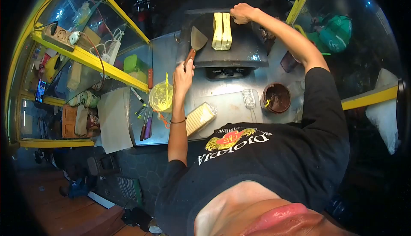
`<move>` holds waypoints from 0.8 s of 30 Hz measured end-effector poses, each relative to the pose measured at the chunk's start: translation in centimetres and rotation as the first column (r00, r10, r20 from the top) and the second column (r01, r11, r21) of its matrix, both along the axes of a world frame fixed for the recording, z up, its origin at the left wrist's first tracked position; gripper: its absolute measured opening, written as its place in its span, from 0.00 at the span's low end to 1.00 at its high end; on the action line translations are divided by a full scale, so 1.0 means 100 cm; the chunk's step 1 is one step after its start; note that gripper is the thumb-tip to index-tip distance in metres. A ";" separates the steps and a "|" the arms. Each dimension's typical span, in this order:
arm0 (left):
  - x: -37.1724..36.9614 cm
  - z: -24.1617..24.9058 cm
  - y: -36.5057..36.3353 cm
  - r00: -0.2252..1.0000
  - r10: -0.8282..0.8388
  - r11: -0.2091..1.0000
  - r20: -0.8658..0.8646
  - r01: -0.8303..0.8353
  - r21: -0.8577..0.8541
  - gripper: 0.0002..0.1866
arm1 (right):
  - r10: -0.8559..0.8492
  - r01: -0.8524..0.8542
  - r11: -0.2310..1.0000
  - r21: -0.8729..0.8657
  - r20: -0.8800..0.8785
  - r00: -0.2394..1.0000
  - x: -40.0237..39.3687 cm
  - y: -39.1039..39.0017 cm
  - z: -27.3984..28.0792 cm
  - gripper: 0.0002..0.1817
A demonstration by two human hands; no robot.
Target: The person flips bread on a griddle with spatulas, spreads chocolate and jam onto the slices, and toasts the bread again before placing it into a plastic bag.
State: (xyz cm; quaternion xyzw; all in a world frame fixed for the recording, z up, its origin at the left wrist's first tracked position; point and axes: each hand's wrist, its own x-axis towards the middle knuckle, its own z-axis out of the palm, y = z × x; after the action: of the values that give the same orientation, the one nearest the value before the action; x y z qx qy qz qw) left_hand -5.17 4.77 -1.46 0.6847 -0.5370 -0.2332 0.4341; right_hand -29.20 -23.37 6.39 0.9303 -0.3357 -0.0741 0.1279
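My left hand (184, 77) is closed around the wooden handle of a scraper (198, 38), whose wide metal blade rests over the left part of a dark flat griddle (248, 56). Two long pale-yellow slabs of bread (221, 32) lie side by side on the griddle, right of the blade and apart from it. At the far end of the bread my right hand (243, 13) is closed, its fingers curled by the right slab's far corner. A small dark thing shows at its fingertips, too hidden to name.
Below the griddle are wrapped sliced bread (201, 117), a grater (249, 99) and a brown-smeared pot (276, 98). A tub of yellow spread (161, 97) stands near my left forearm. Yellow-framed glass panels (94, 62) flank the counter. A person in green (336, 32) is beyond the right panel.
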 end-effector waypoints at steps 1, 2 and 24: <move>0.000 -0.001 0.000 1.000 0.010 1.000 -0.008 -0.009 0.011 0.25 | -0.003 0.004 0.999 0.054 -0.013 1.000 -0.001 0.010 0.003 0.15; 0.001 -0.001 -0.001 1.000 0.009 1.000 0.001 -0.009 0.003 0.25 | -0.013 0.013 0.993 0.118 -0.001 1.000 -0.004 0.019 0.007 0.16; -0.089 -0.013 -0.081 0.983 -0.177 0.980 0.053 0.181 -0.078 0.27 | -0.134 0.129 0.990 0.054 0.626 0.768 -0.036 0.132 0.007 0.14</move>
State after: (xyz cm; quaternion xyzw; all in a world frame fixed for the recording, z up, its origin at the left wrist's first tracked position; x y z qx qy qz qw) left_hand -14.04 -3.36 -2.77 0.6203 -0.6155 -0.2331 0.4266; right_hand -32.85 -10.18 7.04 0.8765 -0.4228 0.2302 -0.0004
